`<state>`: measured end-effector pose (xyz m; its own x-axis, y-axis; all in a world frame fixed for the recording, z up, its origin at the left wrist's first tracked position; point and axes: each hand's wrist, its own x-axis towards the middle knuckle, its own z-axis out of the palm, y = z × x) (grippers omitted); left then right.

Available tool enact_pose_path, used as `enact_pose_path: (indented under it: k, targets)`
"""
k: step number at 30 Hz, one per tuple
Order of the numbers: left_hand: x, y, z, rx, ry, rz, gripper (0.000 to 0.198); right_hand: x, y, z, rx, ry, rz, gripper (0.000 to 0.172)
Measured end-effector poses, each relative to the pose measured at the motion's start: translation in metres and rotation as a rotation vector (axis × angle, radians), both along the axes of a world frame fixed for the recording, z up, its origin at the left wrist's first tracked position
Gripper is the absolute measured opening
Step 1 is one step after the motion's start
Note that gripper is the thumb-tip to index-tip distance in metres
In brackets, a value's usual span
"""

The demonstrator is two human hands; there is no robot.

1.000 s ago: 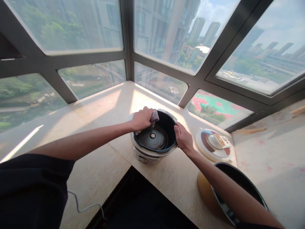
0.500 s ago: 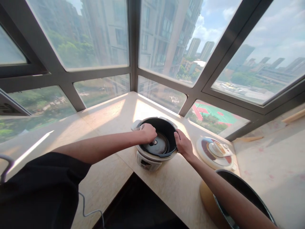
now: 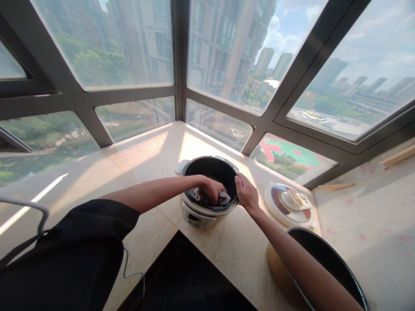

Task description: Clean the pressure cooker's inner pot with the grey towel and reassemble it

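A white electric pressure cooker [image 3: 197, 219] with a dark interior stands lidless on the stone-like counter. Inside it, low against the near wall, my left hand [image 3: 212, 190] presses down with its fingers closed on a crumpled grey cloth [image 3: 223, 198]. Bits of the cloth stick out on both sides of the fingers; the fingertips are hidden. My right hand [image 3: 247, 194] grips the cooker's rim on its right side, thumb on top. The bottom of the cooker is mostly covered by my left hand and the cloth.
The cooker's round lid [image 3: 288, 205] lies on the counter to the right. Nearer, under my right forearm, stands a deep pot [image 3: 327, 255] with a dark inside and tan outside. Windows [image 3: 214, 121] close off the back. A grey cord [image 3: 132, 274] hangs by the dark gap in front.
My left hand has moved from the cooker's left inner side to the near right part, bringing the cloth into view and covering the round bottom plate. My right hand keeps its hold on the rim.
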<state>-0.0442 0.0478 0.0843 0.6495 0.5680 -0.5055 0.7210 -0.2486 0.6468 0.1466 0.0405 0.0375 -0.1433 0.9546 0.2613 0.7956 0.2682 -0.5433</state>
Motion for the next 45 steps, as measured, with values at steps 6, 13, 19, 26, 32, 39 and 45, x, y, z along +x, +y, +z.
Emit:
enact_pose_path:
  k: [6,13,19,26,32,39,45]
  targets:
    - [0.038,0.006,-0.022,0.102,-0.115,0.521,0.022,0.002,0.000,-0.003,0.006,0.024,0.003,0.057]
    - [0.041,0.012,-0.032,0.476,-0.156,0.767,0.049,0.003,0.000,-0.003,-0.002,-0.003,0.016,0.062]
    - [0.010,0.016,-0.033,0.985,0.080,0.194,0.034,0.004,0.003,-0.006,-0.007,-0.010,0.006,0.061]
    - [-0.042,0.025,-0.012,1.012,0.299,-0.065,0.030,0.003,0.001,-0.004,0.019,-0.008,0.027,0.055]
    - [-0.050,0.011,0.007,0.827,0.449,-0.047,0.023,0.003,0.001,-0.002,0.051,-0.008,0.042,0.051]
    - [-0.038,-0.015,0.012,0.745,0.514,-0.069,0.022,0.000,-0.001,0.002,0.020,-0.037,0.024,0.050]
    - [-0.033,-0.015,0.012,0.672,0.522,-0.023,0.015,-0.001,-0.002,0.004,0.016,-0.035,0.018,0.048]
